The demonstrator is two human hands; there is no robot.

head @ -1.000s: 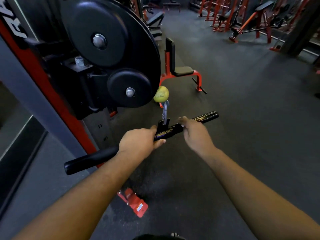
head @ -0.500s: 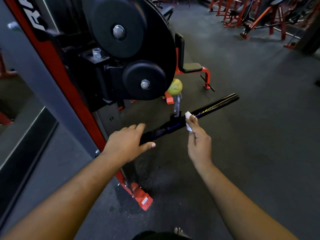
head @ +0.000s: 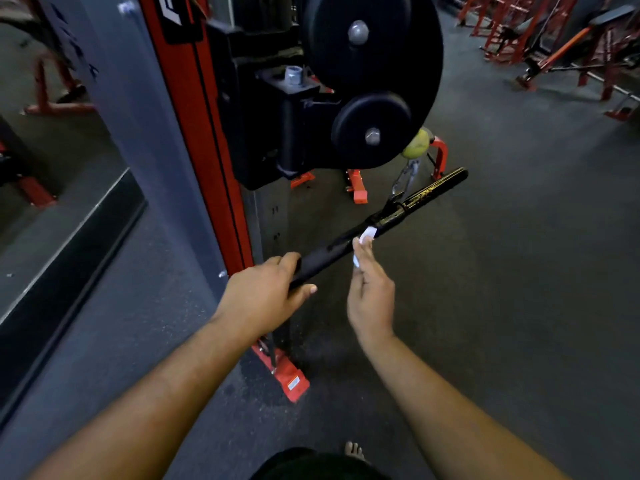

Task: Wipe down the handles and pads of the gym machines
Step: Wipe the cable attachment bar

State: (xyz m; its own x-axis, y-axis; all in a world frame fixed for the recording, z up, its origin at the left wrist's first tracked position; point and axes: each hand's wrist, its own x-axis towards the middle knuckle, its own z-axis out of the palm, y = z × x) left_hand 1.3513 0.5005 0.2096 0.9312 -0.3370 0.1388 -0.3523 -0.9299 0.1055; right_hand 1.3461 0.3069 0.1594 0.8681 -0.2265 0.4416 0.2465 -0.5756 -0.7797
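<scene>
Landmark: the black bar handle hangs from a clip under the big round pulley on the red machine post.
Left hand: the left hand holds the near end of the bar, fingers curled over the top and thumb under it. Hold tight so the bar does not swing.
Wipe: the small white wipe touches the bar near its middle, just below the clip.
Right hand: the right hand pinches the wipe with straight fingers pressed together.
How to do it well: I think it helps to wrap the wipe round the bar and rub along to the far end.
</scene>
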